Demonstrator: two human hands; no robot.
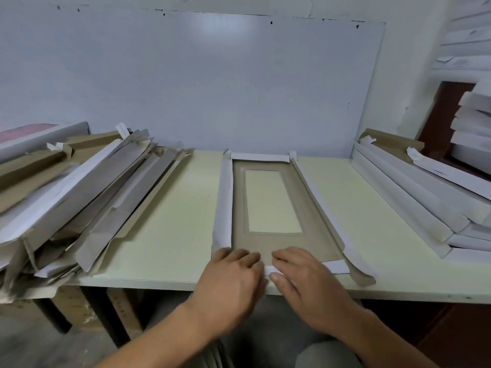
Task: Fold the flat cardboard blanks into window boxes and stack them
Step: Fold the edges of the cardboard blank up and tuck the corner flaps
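Both our hands, left hand (233,272) and right hand (305,274), press flat-fingered on the blank's (268,243) near flap at the tabletop's (170,208) front edge.

free: bare table (170,208) strips either side of centre blank (265,245) | blocked: blank pile (87,192) at left edge, folded boxes (414,197) at right edge, wall panel (212,88) along back edge

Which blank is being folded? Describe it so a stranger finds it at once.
On the pale green table, look between the messy pile at left and the white stack at right. The blank lies alone in the middle under both hands. Only it shows a rectangular window, with white flaps raised along its sides.
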